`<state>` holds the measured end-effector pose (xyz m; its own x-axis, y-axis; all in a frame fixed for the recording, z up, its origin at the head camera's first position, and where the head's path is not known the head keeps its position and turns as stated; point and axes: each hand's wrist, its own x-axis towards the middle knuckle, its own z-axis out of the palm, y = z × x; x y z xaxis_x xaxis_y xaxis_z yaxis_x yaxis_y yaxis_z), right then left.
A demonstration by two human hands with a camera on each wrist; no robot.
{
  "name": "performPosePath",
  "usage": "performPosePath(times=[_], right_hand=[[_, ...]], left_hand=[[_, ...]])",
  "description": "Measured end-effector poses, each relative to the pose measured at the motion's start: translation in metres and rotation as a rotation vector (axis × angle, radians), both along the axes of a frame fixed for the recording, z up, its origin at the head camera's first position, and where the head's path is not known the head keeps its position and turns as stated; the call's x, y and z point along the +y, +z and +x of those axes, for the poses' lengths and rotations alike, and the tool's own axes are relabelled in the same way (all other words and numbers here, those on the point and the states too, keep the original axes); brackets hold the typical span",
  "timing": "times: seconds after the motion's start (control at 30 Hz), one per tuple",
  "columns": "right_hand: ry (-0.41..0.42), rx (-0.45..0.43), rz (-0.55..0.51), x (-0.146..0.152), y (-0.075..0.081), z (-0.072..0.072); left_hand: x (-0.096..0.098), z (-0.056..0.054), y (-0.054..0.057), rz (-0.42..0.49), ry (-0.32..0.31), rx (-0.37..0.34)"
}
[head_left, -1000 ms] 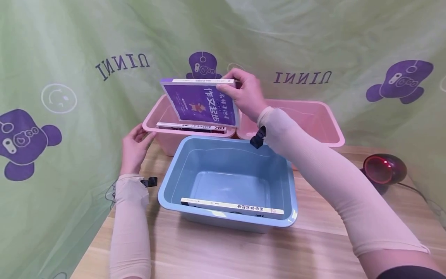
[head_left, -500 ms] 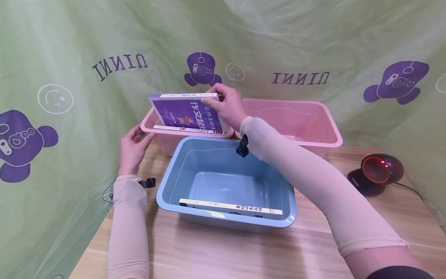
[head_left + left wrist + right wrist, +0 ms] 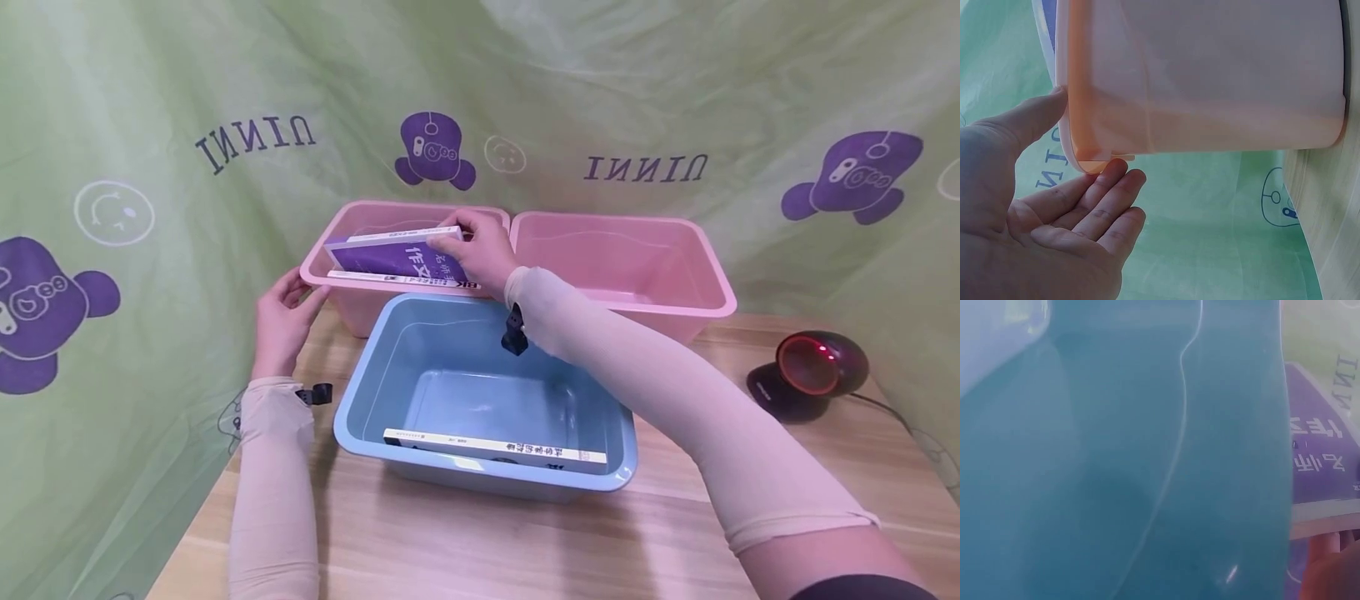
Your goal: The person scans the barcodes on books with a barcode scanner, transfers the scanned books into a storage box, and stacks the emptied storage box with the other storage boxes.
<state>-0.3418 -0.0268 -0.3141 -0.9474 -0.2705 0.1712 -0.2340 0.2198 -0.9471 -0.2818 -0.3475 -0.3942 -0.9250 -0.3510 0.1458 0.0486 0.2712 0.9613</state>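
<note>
Green cloth (image 3: pixel 660 75) with purple characters and mirrored lettering hangs across the upper part of the head view, above a pale wooden table (image 3: pixel 480 550) that fills the bottom. At the upper centre of that frame stands a left pink bin (image 3: pixel 356 315), with a right pink bin (image 3: pixel 600 258) beside it, and a blue bin (image 3: pixel 480 333) sits in front of them in the middle. At the right edge is a black device (image 3: pixel 843 367) with a red-lit round face and a cable.

Near the upper centre, the right hand (image 3: pixel 483 254) pinches a purple book (image 3: pixel 382 260) by the right end of its top edge, thumb on the cover. The book leans inside the left pink bin, its lower part hidden behind a white-spined book (image 3: pixel 405 280) along the front wall; whether it touches the bottom I cannot tell. The right wrist view shows mostly blue plastic, the purple cover at its right edge.

Left of centre, the left hand (image 3: pixel 285 321) holds the left pink bin's rim at a corner, thumb on one side and fingertips on the other. Another book (image 3: pixel 495 447) stands along the front wall inside the blue bin.
</note>
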Motion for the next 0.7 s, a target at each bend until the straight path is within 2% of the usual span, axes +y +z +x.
performPosePath(times=[0.1,0.3,0.5,0.7], right_hand=[[-0.007,0.011,0.035,-0.002,-0.005,-0.001],[0.047,0.030,0.224,0.000,-0.012,-0.003],[0.079,0.035,0.348,0.005,-0.008,-0.005],[0.107,0.002,0.456,0.010,-0.004,-0.005]], left_hand=[[-0.001,0.000,-0.001,0.006,0.000,0.003],[0.000,0.002,0.000,0.005,-0.012,-0.013],[0.001,0.002,0.002,0.001,-0.010,-0.014],[0.001,0.002,0.002,0.002,0.001,-0.003]])
